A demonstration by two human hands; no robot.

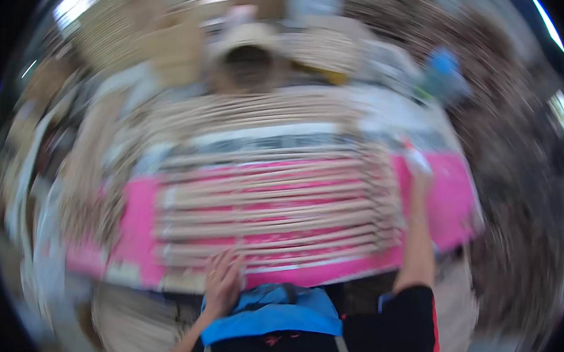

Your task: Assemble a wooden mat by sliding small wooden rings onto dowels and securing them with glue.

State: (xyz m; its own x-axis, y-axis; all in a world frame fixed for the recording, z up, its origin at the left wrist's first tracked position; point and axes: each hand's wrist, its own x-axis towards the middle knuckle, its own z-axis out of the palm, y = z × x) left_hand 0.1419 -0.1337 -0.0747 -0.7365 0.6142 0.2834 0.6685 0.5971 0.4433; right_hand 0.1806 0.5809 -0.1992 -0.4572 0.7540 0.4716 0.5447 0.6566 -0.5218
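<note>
Long tan strands (274,204), thin like rods or cords, lie side by side in rows across a pink sheet (446,186) on the table. Their right ends bunch into a knotted or braided-looking edge. My left hand (224,272) rests at the near edge of the rows, fingers extended and touching the closest strands. Stretched out to the right of the rows, my right hand (422,177) is closed around a small white bottle-like thing (415,157) with a red tip. Motion blur hides its details and the exact finger positions.
More tan strands (92,171) hang or lie at the left. Behind the rows stand a round, hollow tan roll (249,64) and a blue-and-clear container (443,73). A large brown fibrous heap (520,190) fills the right side.
</note>
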